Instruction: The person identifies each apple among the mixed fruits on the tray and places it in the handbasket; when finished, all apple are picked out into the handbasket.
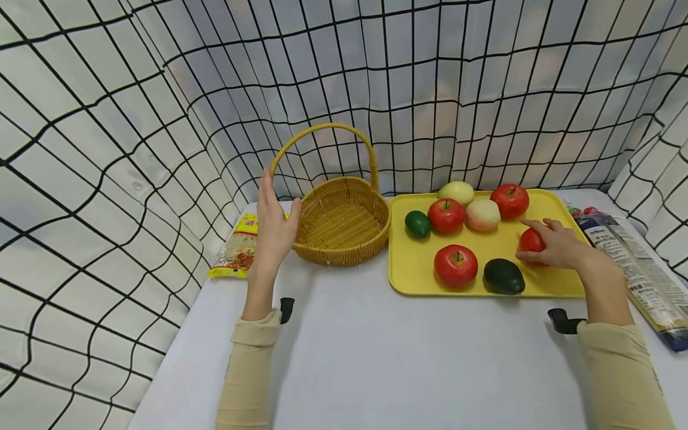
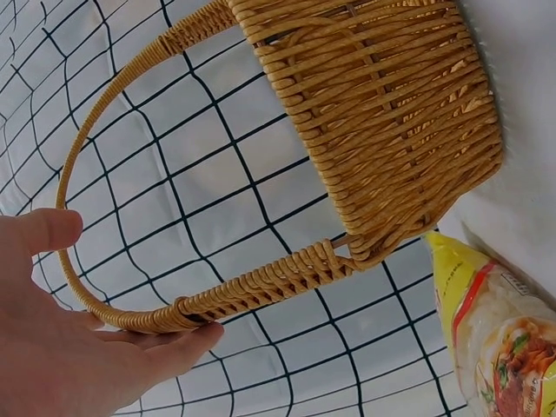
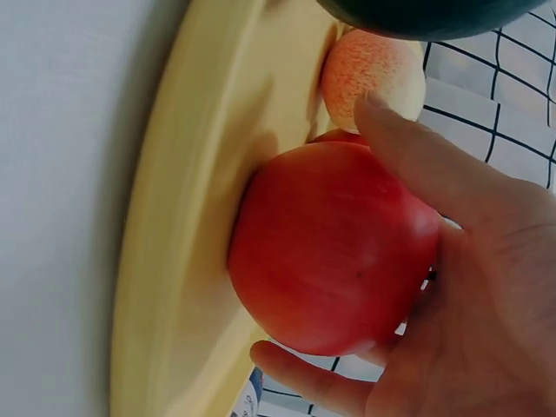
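My left hand [image 1: 274, 226] stands upright with straight fingers against the left side of a woven wicker basket [image 1: 344, 251]. In the left wrist view the basket's handle [image 2: 261, 287] runs along my fingers [image 2: 165, 347]. The basket looks empty. On the yellow tray [image 1: 414, 263], my right hand [image 1: 553, 245] curls round a red apple [image 1: 531, 240] near the tray's right side. In the right wrist view my fingers [image 3: 434, 165] wrap the apple [image 3: 330, 248], which still rests on the tray [image 3: 200, 217].
The tray also holds other red apples [image 1: 455, 264], a peach [image 1: 482, 214], a pale yellow fruit [image 1: 455, 192], a small green fruit [image 1: 417, 224] and a dark avocado [image 1: 504, 276]. A snack packet [image 1: 239, 248] lies left of the basket, a long packet [image 1: 634, 269] right of the tray. Grid cloth walls surround the table.
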The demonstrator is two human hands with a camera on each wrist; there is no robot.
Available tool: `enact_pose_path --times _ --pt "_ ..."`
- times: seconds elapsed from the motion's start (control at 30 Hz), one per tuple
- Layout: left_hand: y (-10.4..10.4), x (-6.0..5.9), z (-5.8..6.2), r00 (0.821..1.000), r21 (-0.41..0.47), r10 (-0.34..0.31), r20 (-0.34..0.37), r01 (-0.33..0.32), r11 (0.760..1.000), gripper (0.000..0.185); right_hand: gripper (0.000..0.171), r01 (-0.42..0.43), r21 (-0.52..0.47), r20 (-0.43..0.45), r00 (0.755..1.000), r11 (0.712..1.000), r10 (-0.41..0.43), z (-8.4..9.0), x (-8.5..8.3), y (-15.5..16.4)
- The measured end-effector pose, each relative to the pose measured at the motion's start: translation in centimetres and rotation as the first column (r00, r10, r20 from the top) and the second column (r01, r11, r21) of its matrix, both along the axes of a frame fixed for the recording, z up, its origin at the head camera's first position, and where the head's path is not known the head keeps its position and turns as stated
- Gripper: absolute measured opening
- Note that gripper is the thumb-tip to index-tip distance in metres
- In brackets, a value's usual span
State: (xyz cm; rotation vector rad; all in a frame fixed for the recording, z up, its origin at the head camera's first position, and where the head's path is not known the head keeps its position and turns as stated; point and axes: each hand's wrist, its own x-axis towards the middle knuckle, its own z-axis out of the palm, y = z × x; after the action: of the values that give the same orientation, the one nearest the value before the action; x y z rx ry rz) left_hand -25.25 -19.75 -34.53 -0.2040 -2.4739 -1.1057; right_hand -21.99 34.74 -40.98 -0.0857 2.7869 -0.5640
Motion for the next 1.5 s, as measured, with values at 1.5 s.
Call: enact_pose_path --times 1.5 --pt "-0.2 -0.3 0.4 1.0 -0.06 0.004 0.014 -0.003 0.998 0.083 0.079 0.117 -0.429 -0.312 0.911 0.896 -0.269 5.9 2.2 -2.3"
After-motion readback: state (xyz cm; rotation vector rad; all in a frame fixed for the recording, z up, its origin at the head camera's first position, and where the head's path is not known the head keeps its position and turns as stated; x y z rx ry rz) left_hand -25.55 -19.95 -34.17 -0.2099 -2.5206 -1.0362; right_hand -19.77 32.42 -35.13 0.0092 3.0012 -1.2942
